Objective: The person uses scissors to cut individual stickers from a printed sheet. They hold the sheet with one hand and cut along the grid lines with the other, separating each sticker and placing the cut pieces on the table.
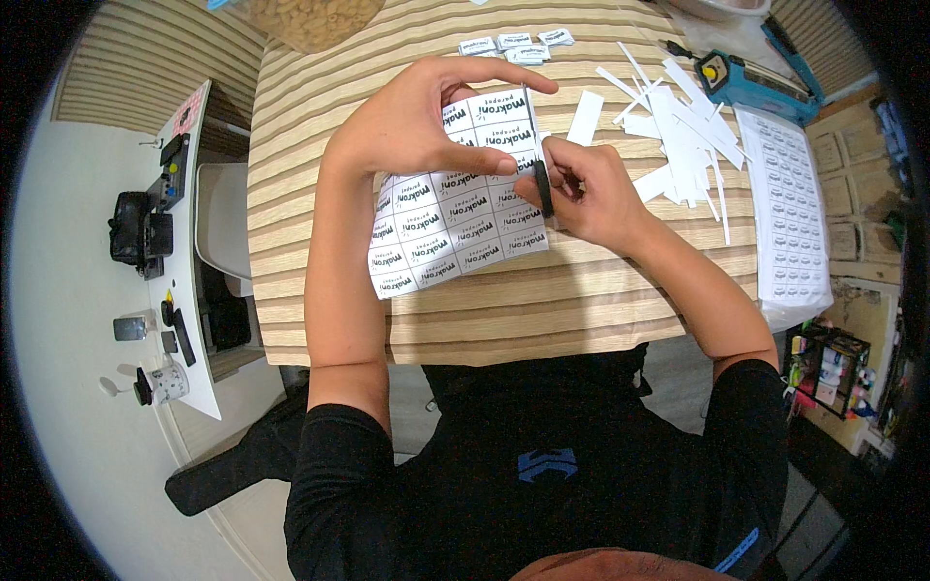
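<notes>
My left hand grips a sheet of printed paper labels near its upper right part, thumb on the printed face and index finger stretched past the top edge. The sheet is divided by lines into a grid of repeated labels. At its right edge, my right hand holds a pair of scissors with a black handle. The narrow blades point away from me along the sheet's edge; whether they are parted cannot be told. Small stacks of cut labels lie beyond my left hand.
White paper offcuts are heaped to the right. Beyond them is a blue-green device with a yellow knob. A stack of printed label sheets lies along the right edge. A bag of dry macaroni is at the far left of the table.
</notes>
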A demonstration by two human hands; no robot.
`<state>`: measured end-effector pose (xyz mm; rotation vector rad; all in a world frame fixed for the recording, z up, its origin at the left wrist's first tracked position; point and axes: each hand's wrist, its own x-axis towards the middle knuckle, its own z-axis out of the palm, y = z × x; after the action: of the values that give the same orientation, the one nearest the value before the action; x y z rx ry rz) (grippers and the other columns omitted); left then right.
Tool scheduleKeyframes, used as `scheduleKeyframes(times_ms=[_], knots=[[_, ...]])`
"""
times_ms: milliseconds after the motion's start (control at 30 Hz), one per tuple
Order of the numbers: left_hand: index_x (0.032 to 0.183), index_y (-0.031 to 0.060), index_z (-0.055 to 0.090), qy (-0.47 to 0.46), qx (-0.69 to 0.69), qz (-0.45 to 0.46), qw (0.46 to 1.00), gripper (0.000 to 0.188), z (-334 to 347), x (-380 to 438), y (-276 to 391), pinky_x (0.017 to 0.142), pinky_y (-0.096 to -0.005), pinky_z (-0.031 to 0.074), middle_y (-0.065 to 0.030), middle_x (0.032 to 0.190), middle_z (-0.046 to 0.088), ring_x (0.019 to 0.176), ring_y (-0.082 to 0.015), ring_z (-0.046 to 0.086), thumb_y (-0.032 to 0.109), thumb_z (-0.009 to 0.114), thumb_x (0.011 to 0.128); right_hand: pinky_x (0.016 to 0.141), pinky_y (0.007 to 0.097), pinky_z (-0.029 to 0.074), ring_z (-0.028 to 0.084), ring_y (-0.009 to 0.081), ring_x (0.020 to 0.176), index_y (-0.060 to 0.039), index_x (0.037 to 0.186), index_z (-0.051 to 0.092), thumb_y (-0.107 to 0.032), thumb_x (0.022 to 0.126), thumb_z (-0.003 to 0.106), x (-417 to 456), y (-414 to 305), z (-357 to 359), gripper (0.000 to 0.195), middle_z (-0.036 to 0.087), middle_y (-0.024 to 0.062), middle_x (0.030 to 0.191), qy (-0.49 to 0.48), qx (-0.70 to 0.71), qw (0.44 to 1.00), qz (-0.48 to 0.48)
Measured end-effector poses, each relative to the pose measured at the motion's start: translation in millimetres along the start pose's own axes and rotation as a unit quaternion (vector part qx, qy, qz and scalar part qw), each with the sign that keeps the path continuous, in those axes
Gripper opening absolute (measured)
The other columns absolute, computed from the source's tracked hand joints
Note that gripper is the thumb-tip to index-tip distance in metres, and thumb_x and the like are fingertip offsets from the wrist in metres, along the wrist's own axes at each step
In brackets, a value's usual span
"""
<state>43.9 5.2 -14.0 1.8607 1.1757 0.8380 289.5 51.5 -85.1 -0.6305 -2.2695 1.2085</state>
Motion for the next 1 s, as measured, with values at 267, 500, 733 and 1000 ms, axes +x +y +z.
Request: scheduleKeyframes(times_ms=[267,500,733,1000], knots=[[0.143,0.0059,0.069,0.0,0.007,-0.006,1.0,0.076,-0.6,-0.5,1.4,0.078,-0.025,0.056,-0.0051,0.123,0.077,0.09,-0.0052,0.067,-0.006,0.092,0.071,0.048,0.0362,0.04,0.055,0.0218,0.047,-0.0053,0.072,0.055,-0.034,0.092,0.085,0.6,1.0,0.2,0.046,0.054,0.0068,0.054,0.005,0.0,1.0,-0.014],[0.143,0.0049,0.069,-0.001,0.003,-0.021,1.0,0.076,-0.6,-0.6,2.5,0.077,-0.0251,0.057,-0.0055,0.121,0.077,0.09,-0.0054,0.067,-0.006,0.092,0.071,0.048,0.0364,0.04,0.055,0.0228,0.047,-0.0059,0.071,0.052,-0.03,0.091,0.085,0.0,4.9,1.0,0.046,0.052,0.0071,0.054,0.007,0.001,1.0,-0.012],[0.143,0.0058,0.069,-0.017,-0.01,-0.037,0.999,0.077,-0.8,-1.1,10.1,0.078,-0.0252,0.057,-0.0045,0.115,0.077,0.091,-0.0047,0.067,-0.01,0.089,0.07,0.048,0.0362,0.04,0.056,0.0222,0.048,-0.0049,0.072,0.054,-0.027,0.092,0.083,0.1,0.1,0.4,0.042,0.053,0.0075,0.054,-0.002,0.012,1.0,0.001],[0.144,0.0085,0.069,-0.025,0.015,-0.018,0.999,0.079,-0.3,-0.7,7.9,0.078,-0.0246,0.056,-0.0029,0.106,0.078,0.089,-0.0049,0.066,-0.011,0.086,0.069,0.049,0.0365,0.041,0.055,0.0229,0.047,-0.0042,0.074,0.056,-0.027,0.092,0.083,-0.1,-0.8,-1.1,0.039,0.053,0.0082,0.054,0.001,0.002,1.0,-0.002]])
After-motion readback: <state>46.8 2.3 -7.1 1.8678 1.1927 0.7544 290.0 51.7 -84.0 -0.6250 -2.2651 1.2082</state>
